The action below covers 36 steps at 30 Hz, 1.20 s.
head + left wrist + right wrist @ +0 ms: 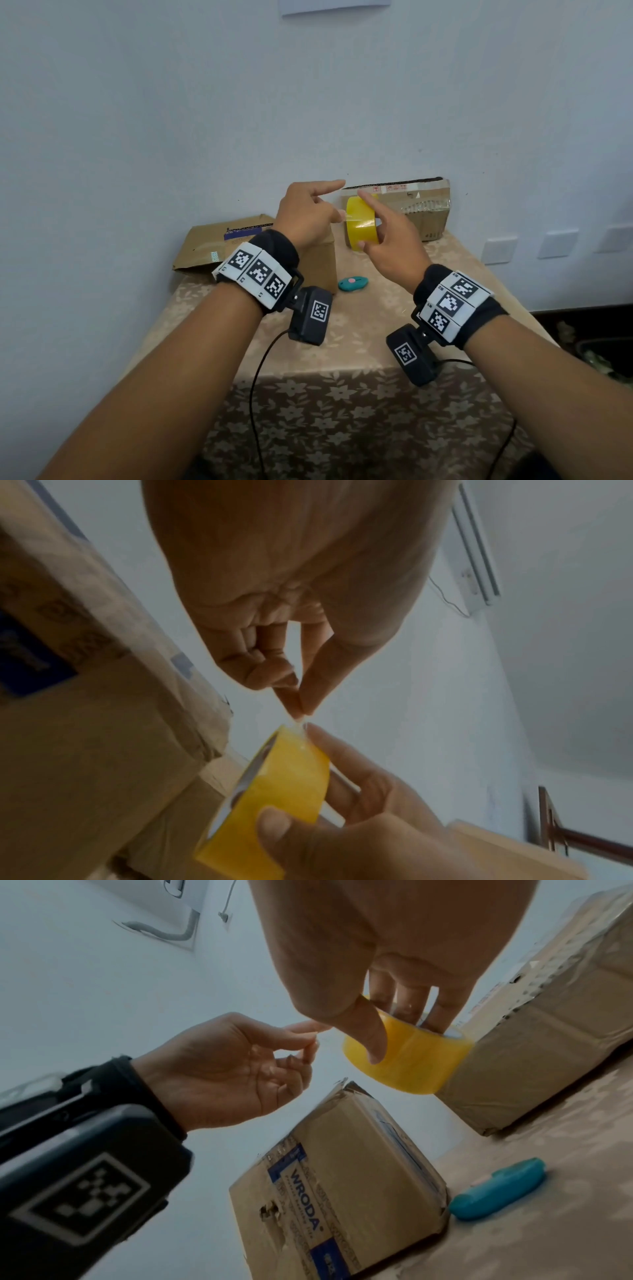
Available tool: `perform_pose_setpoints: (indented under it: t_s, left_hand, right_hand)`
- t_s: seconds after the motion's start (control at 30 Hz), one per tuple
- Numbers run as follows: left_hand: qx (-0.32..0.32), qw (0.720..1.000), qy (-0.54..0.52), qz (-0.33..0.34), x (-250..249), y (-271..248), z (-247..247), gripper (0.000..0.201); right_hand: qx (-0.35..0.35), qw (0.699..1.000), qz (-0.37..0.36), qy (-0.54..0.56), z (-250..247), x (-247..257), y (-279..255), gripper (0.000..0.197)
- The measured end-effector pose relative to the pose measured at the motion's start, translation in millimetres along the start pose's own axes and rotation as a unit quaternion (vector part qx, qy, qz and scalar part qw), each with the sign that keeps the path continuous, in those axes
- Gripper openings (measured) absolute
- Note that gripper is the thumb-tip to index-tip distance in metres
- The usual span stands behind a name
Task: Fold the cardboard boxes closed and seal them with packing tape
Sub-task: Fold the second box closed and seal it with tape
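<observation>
My right hand (383, 233) holds a yellow roll of packing tape (359, 222) upright above the table, thumb on its outer face and fingers through the core (411, 1056). The left hand (329, 212) pinches the clear loose end of the tape at the roll's top edge between thumb and a fingertip (299, 710). Only a short length is peeled off. A closed cardboard box with blue print (239, 246) stands under the left hand (342, 1177). A second box (418, 209), wrapped in clear tape, sits against the wall behind the roll.
A teal tape cutter (352, 283) lies on the floral tablecloth (342, 411) just in front of the near box. The wall stands right behind both boxes. Cables from the wrist cameras trail over the table's front.
</observation>
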<state>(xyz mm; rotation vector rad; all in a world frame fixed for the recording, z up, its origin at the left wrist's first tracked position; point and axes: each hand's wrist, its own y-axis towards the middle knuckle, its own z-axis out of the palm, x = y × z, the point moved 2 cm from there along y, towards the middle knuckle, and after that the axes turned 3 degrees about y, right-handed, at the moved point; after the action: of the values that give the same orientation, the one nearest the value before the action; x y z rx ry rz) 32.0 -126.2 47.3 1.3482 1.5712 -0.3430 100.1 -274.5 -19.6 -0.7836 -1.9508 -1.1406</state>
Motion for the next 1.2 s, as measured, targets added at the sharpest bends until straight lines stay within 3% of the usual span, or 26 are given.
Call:
perform_pose_setpoints:
  t_s: [0.1, 0.27, 0.43, 0.53, 0.63, 0.7, 0.77, 1.0, 1.1, 1.2]
  left_hand:
    - [-0.007, 1.000, -0.004, 0.026, 0, -2, -1, 0.049]
    - [0.021, 0.982, 0.057, 0.178, -4, -14, 5, 0.043]
    - [0.046, 0.976, 0.024, 0.211, -7, -16, 5, 0.041]
    - [0.041, 0.981, 0.020, 0.189, -11, -18, 8, 0.039]
    - [0.031, 0.995, -0.073, 0.060, -12, -11, 6, 0.041]
    - [0.033, 0.989, -0.141, -0.028, -12, -9, 3, 0.041]
    - [0.035, 0.985, -0.156, -0.063, -11, -8, 2, 0.039]
    - [-0.015, 0.999, 0.029, -0.012, -2, -7, 0, 0.040]
    - [-0.042, 0.982, 0.182, 0.019, -3, -8, -2, 0.040]
    - [-0.073, 0.964, 0.255, 0.013, -6, -9, -4, 0.039]
  right_hand:
    - [0.003, 1.000, 0.021, -0.016, 4, 0, 3, 0.086]
    - [0.010, 0.997, 0.069, 0.021, 6, 1, 11, 0.083]
    - [-0.006, 0.991, 0.112, 0.067, -1, -3, 16, 0.070]
    - [-0.031, 0.989, 0.114, 0.087, -10, -4, 16, 0.049]
    - [-0.025, 0.990, 0.097, 0.096, -14, -8, 8, 0.033]
    - [-0.020, 0.990, 0.088, 0.107, -16, -6, 4, 0.032]
    - [-0.011, 0.988, 0.090, 0.128, -17, -2, 2, 0.035]
    - [-0.014, 0.988, 0.107, 0.110, -11, 12, 0, 0.016]
    - [-0.001, 0.989, 0.105, 0.106, -7, 15, -1, 0.012]
    - [0.017, 0.991, 0.096, 0.094, -3, 19, -3, 0.014]
